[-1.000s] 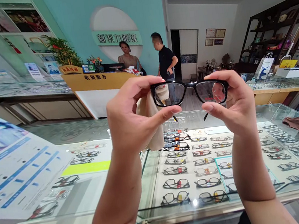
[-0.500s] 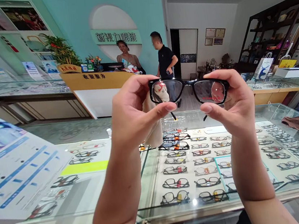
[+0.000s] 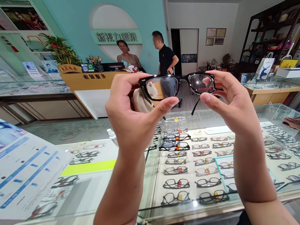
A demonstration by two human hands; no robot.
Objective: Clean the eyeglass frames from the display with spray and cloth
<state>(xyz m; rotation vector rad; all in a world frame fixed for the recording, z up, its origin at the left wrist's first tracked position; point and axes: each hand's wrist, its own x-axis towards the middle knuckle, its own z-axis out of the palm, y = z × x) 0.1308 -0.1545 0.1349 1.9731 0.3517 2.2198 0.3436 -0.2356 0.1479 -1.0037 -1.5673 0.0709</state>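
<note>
I hold a pair of black-framed glasses [image 3: 178,85] up in front of me with both hands, above the glass counter [image 3: 178,211]. My left hand [image 3: 131,118] pinches the left lens rim between thumb and fingers and also keeps a beige cleaning cloth [image 3: 141,102] behind the palm. My right hand [image 3: 229,102] grips the right end of the frame. The temples are folded down behind the lenses.
The display case beneath holds several rows of spectacle frames [image 3: 200,168]. A printed sheet [image 3: 14,165] lies on the counter at left, a brown cloth [image 3: 299,124] at right, a small bottle [image 3: 112,135] near my left wrist. Two people stand at the yellow reception desk [image 3: 94,84].
The glasses have shifted left and slightly up, turning a little. The cloth is now bunched closer behind my left hand instead of hanging down.
</note>
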